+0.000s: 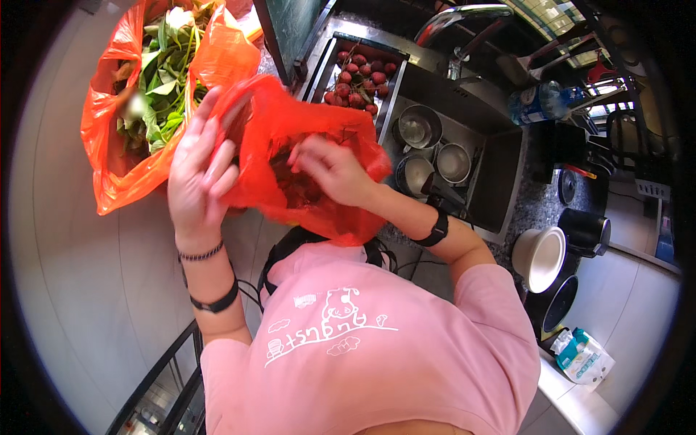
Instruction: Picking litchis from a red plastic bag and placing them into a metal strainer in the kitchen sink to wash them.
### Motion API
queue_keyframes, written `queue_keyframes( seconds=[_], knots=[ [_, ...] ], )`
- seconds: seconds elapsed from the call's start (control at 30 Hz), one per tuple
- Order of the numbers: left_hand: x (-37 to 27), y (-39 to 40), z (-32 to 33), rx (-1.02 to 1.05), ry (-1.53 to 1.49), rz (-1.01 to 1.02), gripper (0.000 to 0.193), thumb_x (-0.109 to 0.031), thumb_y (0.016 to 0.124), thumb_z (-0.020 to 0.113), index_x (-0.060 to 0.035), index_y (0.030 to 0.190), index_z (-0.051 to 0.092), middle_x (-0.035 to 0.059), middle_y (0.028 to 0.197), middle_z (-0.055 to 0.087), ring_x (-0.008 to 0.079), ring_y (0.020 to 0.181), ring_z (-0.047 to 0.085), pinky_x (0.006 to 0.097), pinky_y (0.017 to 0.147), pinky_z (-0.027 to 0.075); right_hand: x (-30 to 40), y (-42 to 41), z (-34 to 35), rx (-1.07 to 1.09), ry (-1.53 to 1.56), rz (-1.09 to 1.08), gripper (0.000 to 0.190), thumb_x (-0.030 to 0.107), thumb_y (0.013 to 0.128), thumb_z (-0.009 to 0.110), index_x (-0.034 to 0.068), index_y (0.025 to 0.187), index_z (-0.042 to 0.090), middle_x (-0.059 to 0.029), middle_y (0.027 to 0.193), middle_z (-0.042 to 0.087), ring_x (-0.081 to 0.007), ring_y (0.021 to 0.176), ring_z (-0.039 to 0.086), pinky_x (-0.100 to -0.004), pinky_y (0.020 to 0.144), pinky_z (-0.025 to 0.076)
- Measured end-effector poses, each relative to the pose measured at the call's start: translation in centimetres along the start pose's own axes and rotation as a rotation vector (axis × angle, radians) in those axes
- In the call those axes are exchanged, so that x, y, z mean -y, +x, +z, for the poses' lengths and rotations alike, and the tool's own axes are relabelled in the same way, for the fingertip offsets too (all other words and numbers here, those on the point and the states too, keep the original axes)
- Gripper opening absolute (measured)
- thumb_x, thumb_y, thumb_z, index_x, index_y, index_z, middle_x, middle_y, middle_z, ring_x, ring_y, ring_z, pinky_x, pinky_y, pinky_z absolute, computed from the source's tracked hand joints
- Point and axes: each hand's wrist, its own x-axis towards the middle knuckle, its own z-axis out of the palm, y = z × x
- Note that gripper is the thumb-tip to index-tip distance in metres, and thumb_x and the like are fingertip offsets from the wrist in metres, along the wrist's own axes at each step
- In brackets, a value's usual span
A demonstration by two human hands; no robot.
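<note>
A red plastic bag (pixel 326 122) hangs open in front of me, its near side close to my chest. My left hand (pixel 198 163) holds the bag's left side, with the red film running by its fingers. Inside the mouth of the bag is my right hand (pixel 334 171), fingers bent and blurred by motion. Dark reddish contents (pixel 302 193) lie under it, partly hidden; whether the fingers grip any of them is unclear. Beyond the bag, red lychees (pixel 356 79) on twigs rest in a narrow metal tray (pixel 399 81) at the sink's left end.
An orange plastic bag (pixel 106 130) of leafy greens (pixel 163 81) stands at left. Several metal bowls (pixel 454 163) sit in the sink (pixel 497 179), below a faucet (pixel 462 11). A plastic bottle (pixel 538 103), a white bowl (pixel 544 258) and a tissue pack (pixel 582 356) are at right.
</note>
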Motion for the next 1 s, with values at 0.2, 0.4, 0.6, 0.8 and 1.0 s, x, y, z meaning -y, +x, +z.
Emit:
queue_keyframes(
  seconds=[0.2, 0.4, 0.6, 0.8, 1.0],
  knots=[
    [-1.4, -3.9, -2.4, -0.168, -0.088, 0.136, 0.038, -0.009, 0.095, 0.029, -0.0037, 0.132, 0.025, 0.0183, 0.136, 0.029, 0.0011, 0.045, 0.027, 0.0117, 0.037, 0.031, 1.2, 4.2, -3.3, -0.158, -0.607, 0.05, 0.016, 0.013, 0.08, 0.055, 0.004, 0.09, 0.063, -0.0113, 0.077, 0.063, -0.019, 0.073, 0.062, -0.0299, 0.066, 0.048],
    [-0.6, -3.3, -0.9, -0.148, 0.117, 0.066, 0.045, -0.009, 0.09, 0.043, -0.001, 0.131, 0.025, 0.0235, 0.13, 0.038, 0.0027, 0.049, 0.037, 0.0148, 0.046, 0.038, -12.9, 14.5, -18.3, -0.437, -0.926, 0.541, 0.031, 0.03, 0.078, 0.059, 0.003, 0.092, 0.063, -0.0159, 0.081, 0.064, -0.0259, 0.082, 0.063, -0.0346, 0.071, 0.049],
    [0.1, -3.4, -0.8, -0.276, 0.741, 0.072, 0.043, -0.013, 0.09, 0.047, 0.0014, 0.126, 0.028, 0.0169, 0.093, 0.062, 0.0073, 0.053, 0.054, 0.0168, 0.051, 0.043, -12.2, 17.0, -16.7, -0.297, -1.547, 0.776, 0.038, 0.039, 0.076, 0.062, 0.008, 0.096, 0.065, -0.0172, 0.107, 0.059, -0.0326, 0.097, 0.058, -0.0387, 0.08, 0.048],
    [0.7, -3.4, -1.1, -0.278, 0.881, 0.094, 0.036, -0.016, 0.091, 0.046, 0.0017, 0.12, 0.032, 0.0081, 0.072, 0.063, 0.0055, 0.049, 0.051, 0.0152, 0.05, 0.04, -13.5, 16.4, -16.7, -0.346, -1.507, 0.843, 0.028, 0.025, 0.074, 0.062, 0.008, 0.095, 0.065, -0.013, 0.098, 0.063, -0.0284, 0.092, 0.061, -0.0363, 0.079, 0.049],
    [0.5, -4.1, -1.7, -0.263, 0.797, 0.101, 0.031, -0.014, 0.092, 0.043, 0.0019, 0.117, 0.034, 0.0083, 0.07, 0.061, 0.0067, 0.043, 0.048, 0.0174, 0.042, 0.04, -12.5, 15.2, -17.7, -0.243, -0.811, 0.645, 0.02, 0.021, 0.071, 0.068, 0.006, 0.084, 0.066, -0.0066, 0.072, 0.064, -0.0168, 0.066, 0.061, -0.0311, 0.06, 0.048]
  ],
)
